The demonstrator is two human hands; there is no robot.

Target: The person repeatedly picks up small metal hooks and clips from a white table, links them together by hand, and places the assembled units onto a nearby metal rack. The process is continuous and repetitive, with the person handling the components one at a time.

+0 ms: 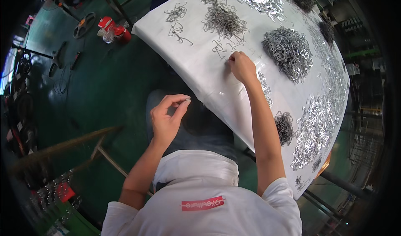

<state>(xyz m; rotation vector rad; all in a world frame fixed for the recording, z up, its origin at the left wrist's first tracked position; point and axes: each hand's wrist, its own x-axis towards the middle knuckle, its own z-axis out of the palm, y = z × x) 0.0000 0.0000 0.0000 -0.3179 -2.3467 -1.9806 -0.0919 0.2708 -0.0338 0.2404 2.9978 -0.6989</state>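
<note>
My left hand (166,118) is raised beyond the table's near edge, thumb and forefinger pinched together. A tiny glint shows at their tips, too small to name. My right hand (243,67) rests low over the white-covered table (217,79), its fingers pressed together. Whatever they may hold is hidden. Just beyond those fingertips lie loose bent wire hooks (219,48), trailing from a tangled heap of wire hooks (225,20). A sparser group of hooks (177,13) lies farther left. Beside my right forearm, partly covered by it, is a strip of small shiny metal pieces (265,87).
To the right stands a big heap of grey metal pieces (288,54). Shiny pieces (317,127) spread along the right side, near a small dark wire pile (284,128). More shiny pieces (259,0) lie at the far edge. A red container (121,33) stands left of the table.
</note>
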